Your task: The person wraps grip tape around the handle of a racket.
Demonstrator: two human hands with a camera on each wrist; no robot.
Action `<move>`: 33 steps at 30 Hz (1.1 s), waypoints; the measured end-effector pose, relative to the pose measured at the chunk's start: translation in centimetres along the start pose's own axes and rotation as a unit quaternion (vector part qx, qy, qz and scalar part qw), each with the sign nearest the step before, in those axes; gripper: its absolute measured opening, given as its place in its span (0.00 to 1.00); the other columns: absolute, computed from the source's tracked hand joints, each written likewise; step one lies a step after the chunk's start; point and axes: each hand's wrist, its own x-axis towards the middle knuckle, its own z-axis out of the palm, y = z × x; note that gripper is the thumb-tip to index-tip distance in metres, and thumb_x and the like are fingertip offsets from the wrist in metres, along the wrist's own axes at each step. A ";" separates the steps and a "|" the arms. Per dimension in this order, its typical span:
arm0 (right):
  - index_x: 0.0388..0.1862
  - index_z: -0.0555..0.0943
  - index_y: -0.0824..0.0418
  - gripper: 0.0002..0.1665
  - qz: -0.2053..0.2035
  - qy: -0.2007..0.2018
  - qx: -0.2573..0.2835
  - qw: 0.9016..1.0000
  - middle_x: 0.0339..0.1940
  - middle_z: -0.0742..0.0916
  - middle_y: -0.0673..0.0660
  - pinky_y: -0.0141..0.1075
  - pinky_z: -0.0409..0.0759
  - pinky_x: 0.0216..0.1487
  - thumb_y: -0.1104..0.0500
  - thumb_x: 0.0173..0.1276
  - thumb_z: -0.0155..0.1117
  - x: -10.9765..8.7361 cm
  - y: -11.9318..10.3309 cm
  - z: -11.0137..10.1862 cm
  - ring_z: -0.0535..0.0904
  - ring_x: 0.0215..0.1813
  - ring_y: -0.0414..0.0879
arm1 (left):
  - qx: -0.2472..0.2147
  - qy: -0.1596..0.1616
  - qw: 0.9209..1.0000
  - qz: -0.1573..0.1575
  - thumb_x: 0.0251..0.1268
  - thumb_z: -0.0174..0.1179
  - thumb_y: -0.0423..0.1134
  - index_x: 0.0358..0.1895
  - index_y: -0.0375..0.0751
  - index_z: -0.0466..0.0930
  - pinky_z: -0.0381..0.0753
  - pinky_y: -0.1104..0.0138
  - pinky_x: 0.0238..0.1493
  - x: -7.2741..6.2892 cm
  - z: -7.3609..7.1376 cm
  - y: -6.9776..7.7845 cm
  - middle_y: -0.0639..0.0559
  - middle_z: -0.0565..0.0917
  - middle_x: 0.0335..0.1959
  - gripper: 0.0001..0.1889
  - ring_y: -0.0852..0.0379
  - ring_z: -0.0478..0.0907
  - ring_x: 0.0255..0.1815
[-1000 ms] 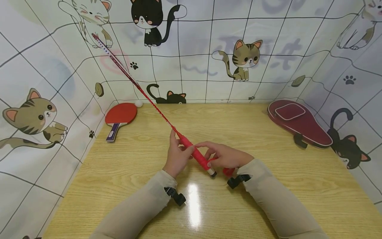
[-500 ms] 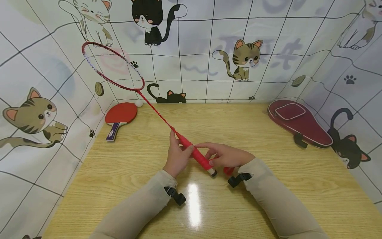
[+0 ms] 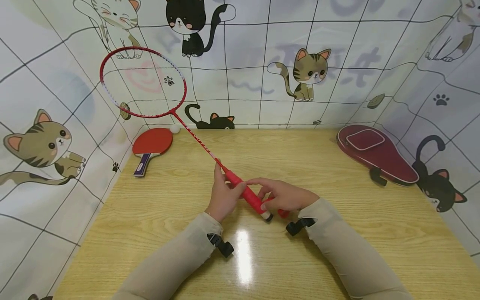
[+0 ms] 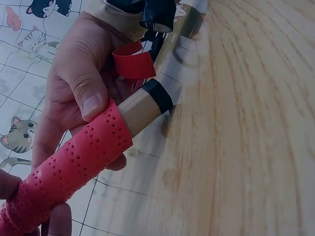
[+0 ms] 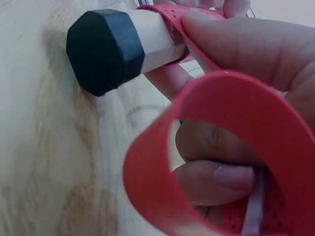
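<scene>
A red badminton racket (image 3: 196, 138) slants across the head view, its oval head up at the left and its butt at the lower right. My left hand (image 3: 222, 196) holds the racket's red-wrapped handle near the shaft. At the lower handle, my right hand (image 3: 288, 195) pinches red perforated grip tape (image 4: 81, 160) between thumb and fingers. A loose loop of that tape hangs from the right hand in the right wrist view. Past the wrapped part, a pale bare stretch of handle (image 5: 155, 39) shows, ending in a black butt cap (image 5: 101, 51).
On the wooden table (image 3: 180, 250), a red table tennis bat (image 3: 153, 142) and a white ball (image 3: 174, 129) lie at the back left. A dark red bat case (image 3: 375, 156) lies at the right. Cat-patterned cloth walls (image 3: 247, 50) stand behind and beside the table.
The racket has rolled about its shaft: its head was edge-on a second ago and now shows as a wide oval. Both hands stay in nearly the same place.
</scene>
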 end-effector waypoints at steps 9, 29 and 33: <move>0.84 0.63 0.37 0.47 -0.030 -0.012 -0.022 0.999 0.54 0.89 0.51 0.45 0.85 0.50 0.68 0.72 0.64 -0.1 0.3 -0.3 0.87 0.51 0.49 | 0.004 0.003 1.000 0.002 0.72 0.62 0.30 0.86 0.57 0.29 0.90 0.57 0.41 0.2 0.0 -0.2 0.33 0.73 0.61 0.55 0.42 0.85 0.52; 0.82 0.65 0.37 0.46 -0.034 -0.009 -0.023 0.999 0.54 0.89 0.51 0.45 0.85 0.49 0.68 0.71 0.64 0.0 0.3 -0.3 0.87 0.50 0.50 | 0.009 0.007 1.000 -0.014 0.70 0.63 0.31 0.86 0.57 0.25 0.89 0.60 0.44 0.3 -0.1 -0.1 0.31 0.72 0.68 0.58 0.44 0.85 0.49; 0.83 0.64 0.37 0.46 -0.041 -0.019 -0.011 0.999 0.54 0.90 0.52 0.43 0.83 0.45 0.69 0.72 0.62 0.1 0.3 -0.3 0.88 0.49 0.50 | 0.009 0.009 1.000 -0.018 0.68 0.62 0.31 0.87 0.55 0.25 0.89 0.60 0.44 0.3 -0.2 -0.1 0.31 0.72 0.67 0.58 0.45 0.85 0.49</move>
